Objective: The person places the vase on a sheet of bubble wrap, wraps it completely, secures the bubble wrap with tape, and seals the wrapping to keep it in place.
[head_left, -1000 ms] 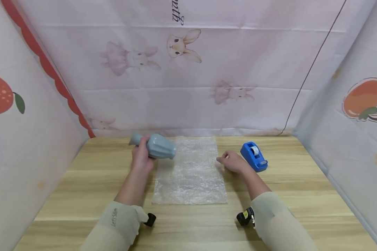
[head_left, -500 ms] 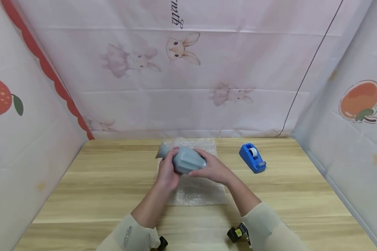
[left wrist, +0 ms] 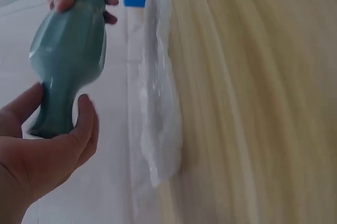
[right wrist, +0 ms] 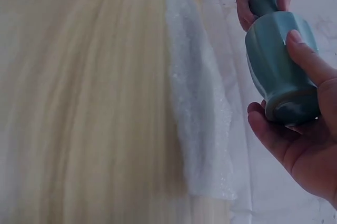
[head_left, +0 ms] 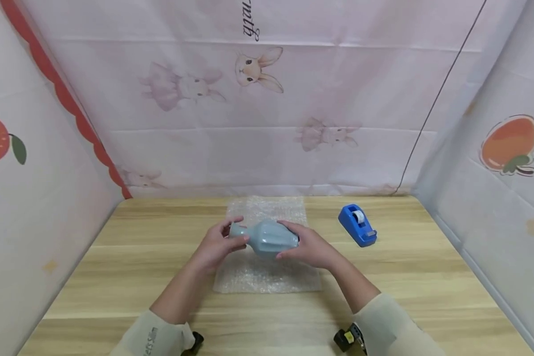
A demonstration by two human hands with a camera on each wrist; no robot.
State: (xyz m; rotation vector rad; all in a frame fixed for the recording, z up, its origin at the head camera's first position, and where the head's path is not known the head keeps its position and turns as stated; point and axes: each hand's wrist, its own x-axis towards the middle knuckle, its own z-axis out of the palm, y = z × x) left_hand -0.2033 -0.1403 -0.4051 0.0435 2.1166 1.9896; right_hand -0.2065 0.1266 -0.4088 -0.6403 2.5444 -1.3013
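A pale blue-green vase (head_left: 272, 239) lies sideways in the air over a sheet of bubble wrap (head_left: 267, 278). My right hand (head_left: 310, 248) grips its base end, thumb on the near side and fingers over the far side. Around the narrow neck at the other end curl the thumb and fingers of my left hand (head_left: 218, 243). The left wrist view shows the vase's neck (left wrist: 58, 100) between thumb and fingers, near the flared mouth. In the right wrist view the round base (right wrist: 292, 108) faces the camera, held between thumb and fingers.
A blue tape dispenser (head_left: 358, 225) with a roll of tape stands right of the bubble wrap on the wooden table (head_left: 151, 262). Cloth walls with rabbit and fruit prints (head_left: 258, 163) rise at the back and both sides.
The vase, first in my left hand alone at the left, came over the bubble wrap. My right hand took its base end, and my left hand shifted along to the neck near the mouth.
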